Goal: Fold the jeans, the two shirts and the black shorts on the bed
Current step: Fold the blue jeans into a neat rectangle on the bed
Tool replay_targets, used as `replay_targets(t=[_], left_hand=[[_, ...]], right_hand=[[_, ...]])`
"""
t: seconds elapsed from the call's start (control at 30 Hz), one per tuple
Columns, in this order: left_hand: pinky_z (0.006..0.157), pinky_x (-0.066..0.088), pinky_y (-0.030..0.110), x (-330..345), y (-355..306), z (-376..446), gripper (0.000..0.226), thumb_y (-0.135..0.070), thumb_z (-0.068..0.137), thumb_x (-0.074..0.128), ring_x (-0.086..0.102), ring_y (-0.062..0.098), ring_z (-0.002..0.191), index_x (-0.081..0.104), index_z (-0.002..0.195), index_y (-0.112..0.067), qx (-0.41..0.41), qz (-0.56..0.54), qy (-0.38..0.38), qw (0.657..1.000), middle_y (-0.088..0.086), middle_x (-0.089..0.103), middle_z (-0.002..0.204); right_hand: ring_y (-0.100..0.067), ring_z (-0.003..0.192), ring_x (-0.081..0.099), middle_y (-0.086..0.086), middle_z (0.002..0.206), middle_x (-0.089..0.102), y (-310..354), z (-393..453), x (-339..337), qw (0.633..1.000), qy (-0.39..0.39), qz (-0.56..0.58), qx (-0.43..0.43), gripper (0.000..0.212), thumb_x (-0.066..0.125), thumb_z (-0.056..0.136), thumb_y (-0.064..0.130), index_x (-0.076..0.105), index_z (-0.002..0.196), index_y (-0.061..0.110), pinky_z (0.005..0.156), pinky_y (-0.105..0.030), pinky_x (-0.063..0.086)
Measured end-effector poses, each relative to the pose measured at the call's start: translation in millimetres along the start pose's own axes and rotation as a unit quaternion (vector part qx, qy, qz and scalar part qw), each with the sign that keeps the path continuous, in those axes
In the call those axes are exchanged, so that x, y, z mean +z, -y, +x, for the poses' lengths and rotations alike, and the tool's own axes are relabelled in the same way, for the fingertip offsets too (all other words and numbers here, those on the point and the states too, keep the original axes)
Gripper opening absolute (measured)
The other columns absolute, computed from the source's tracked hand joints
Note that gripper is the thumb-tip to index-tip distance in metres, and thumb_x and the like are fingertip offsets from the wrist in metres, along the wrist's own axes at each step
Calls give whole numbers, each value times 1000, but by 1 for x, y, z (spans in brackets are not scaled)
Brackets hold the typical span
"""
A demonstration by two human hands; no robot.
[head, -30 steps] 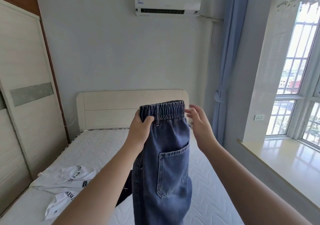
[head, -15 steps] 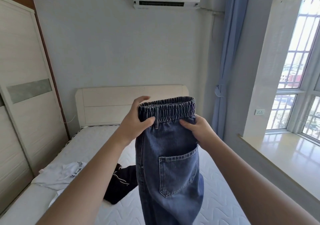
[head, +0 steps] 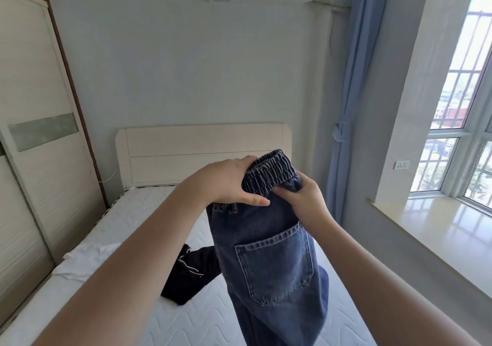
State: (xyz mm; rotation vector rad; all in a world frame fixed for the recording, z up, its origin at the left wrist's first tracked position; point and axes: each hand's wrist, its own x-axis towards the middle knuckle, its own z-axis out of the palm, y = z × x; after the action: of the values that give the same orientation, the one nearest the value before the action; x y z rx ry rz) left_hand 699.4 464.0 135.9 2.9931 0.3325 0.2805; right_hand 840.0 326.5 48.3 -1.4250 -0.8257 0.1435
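Note:
I hold the blue jeans (head: 271,260) up over the bed, back pocket facing me, legs hanging down out of view. My left hand (head: 229,183) grips the elastic waistband from the left, fingers over its top and thumb across the front. My right hand (head: 306,199) pinches the denim just under the waistband on the right. The black shorts (head: 186,273) lie crumpled on the mattress (head: 149,218) behind the jeans. A white shirt (head: 87,260) lies at the left, partly hidden by my left forearm.
The cream headboard (head: 202,154) stands at the far end against the wall. A wardrobe (head: 32,159) lines the left side of the bed. A blue curtain (head: 351,106) and a window sill (head: 436,228) are on the right.
The waistband has tilted and bunched, its right end now higher. My left hand slid over the top of the band; my right hand closed on the denim below it.

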Motion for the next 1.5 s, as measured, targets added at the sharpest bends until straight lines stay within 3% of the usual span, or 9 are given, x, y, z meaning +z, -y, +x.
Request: replay_targets(t=[0.47, 0.6, 0.73, 0.83, 0.93, 1.13, 1.23, 1.37, 1.5], left_hand=[[73, 51, 32, 36, 11, 10, 36, -24, 70, 76, 63, 15, 87, 58, 101, -27, -1, -98, 71, 993, -7, 65, 92], [69, 51, 34, 62, 5, 6, 30, -21, 70, 76, 65, 16, 80, 60, 94, -29, 3, -134, 71, 988, -4, 68, 84], [65, 48, 30, 76, 1, 3, 32, -20, 70, 77, 64, 13, 80, 63, 98, -23, -10, -150, 65, 986, -5, 68, 85], [66, 48, 29, 80, -10, 4, 31, -21, 70, 77, 64, 13, 79, 64, 98, -22, -13, -150, 66, 986, -3, 69, 85], [69, 50, 34, 82, -21, 7, 29, -20, 70, 77, 65, 17, 79, 64, 95, -18, -18, -147, 58, 987, 0, 69, 83], [68, 48, 34, 85, -43, 20, 25, -18, 70, 78, 64, 18, 78, 62, 89, -21, -34, -149, 41, 988, -1, 68, 80], [69, 47, 33, 85, -46, 24, 24, -16, 69, 78, 64, 16, 77, 63, 86, -23, -50, -175, 4, 983, -5, 68, 76], [65, 46, 29, 88, -38, 28, 21, -11, 72, 80, 62, 5, 66, 65, 80, -23, -98, -252, -48, 962, -12, 70, 70], [71, 50, 31, 107, -32, 29, 23, -2, 75, 80, 68, 10, 69, 69, 83, -21, -127, -367, -56, 920, -11, 73, 75]], right_hand=[[-21, 98, 69, 4, 96, 75, -29, -24, -8, 993, 54, -97, 34, 15, 76, 82, 32, 71, 96, 32, 95, -52, 51], [-20, 120, 60, 0, 124, 67, -66, -60, -41, 980, 134, 14, 146, 33, 60, 96, 22, 57, 129, 22, 102, -36, 48], [-21, 133, 46, 10, 138, 54, -123, -104, -65, 937, 50, -52, 342, 86, 42, 73, 89, 52, 134, 31, 114, -48, 31], [-26, 128, 49, 11, 126, 54, -221, -128, -94, 877, -3, -74, 475, 88, 40, 67, 95, 56, 124, 29, 102, -42, 36], [-24, 111, 62, 3, 111, 66, -270, -156, -106, 849, 25, -53, 525, 99, 66, 43, 93, 64, 114, 23, 95, -44, 48], [-24, 95, 62, -11, 97, 67, -212, -152, -110, 874, -58, 125, 466, 29, 56, 94, 35, 69, 91, 10, 94, -43, 47], [-15, 73, 63, -9, 82, 61, -196, -131, -136, 889, -114, 161, 413, 27, 51, 98, 26, 61, 79, 9, 71, -27, 48], [-37, 104, 65, -17, 100, 68, -164, -104, -197, 919, -143, 185, 317, 47, 70, 84, 44, 64, 105, 3, 81, -35, 55], [-31, 94, 66, -22, 98, 69, -121, -89, -251, 951, -163, 161, 209, 51, 66, 84, 48, 67, 101, 0, 81, -37, 57]])
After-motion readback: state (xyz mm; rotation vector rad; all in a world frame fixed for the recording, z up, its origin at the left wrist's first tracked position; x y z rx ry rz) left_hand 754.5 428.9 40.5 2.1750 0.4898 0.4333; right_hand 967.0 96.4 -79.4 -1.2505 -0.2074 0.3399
